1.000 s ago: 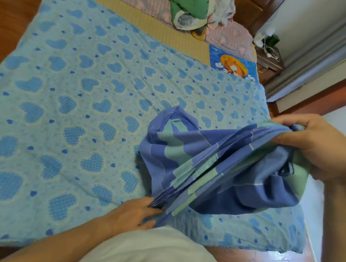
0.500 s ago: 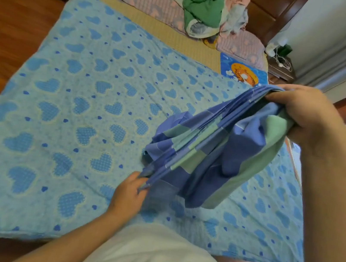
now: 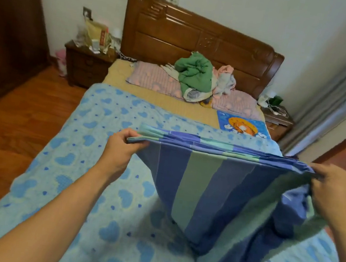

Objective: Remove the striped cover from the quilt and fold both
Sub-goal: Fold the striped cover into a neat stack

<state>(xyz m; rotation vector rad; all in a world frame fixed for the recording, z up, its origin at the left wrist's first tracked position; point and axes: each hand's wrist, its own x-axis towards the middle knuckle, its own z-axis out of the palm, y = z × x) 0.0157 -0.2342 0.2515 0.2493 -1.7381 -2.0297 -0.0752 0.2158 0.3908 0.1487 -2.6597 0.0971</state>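
The striped cover (image 3: 208, 188), blue and green, hangs in folded layers above the bed, stretched level between both hands. My left hand (image 3: 120, 152) pinches its left top end; my right hand (image 3: 342, 198) grips the right top end, where the cloth bunches. The cover's lower part droops to a point and touches the quilt (image 3: 82, 184), which is light blue with dark blue hearts and lies spread flat over the bed.
A wooden headboard (image 3: 204, 38) stands at the far end, with pink pillows (image 3: 153, 78) and a heap of green clothes (image 3: 194, 75) below it. Nightstands (image 3: 87, 65) flank the bed. Wooden floor (image 3: 11, 116) runs along the left; a curtain (image 3: 340, 96) hangs on the right.
Both hands have lifted the cover off the quilt and pulled it apart into a wide, taut span. My left hand rose from the near edge. The view has tilted up toward the headboard.
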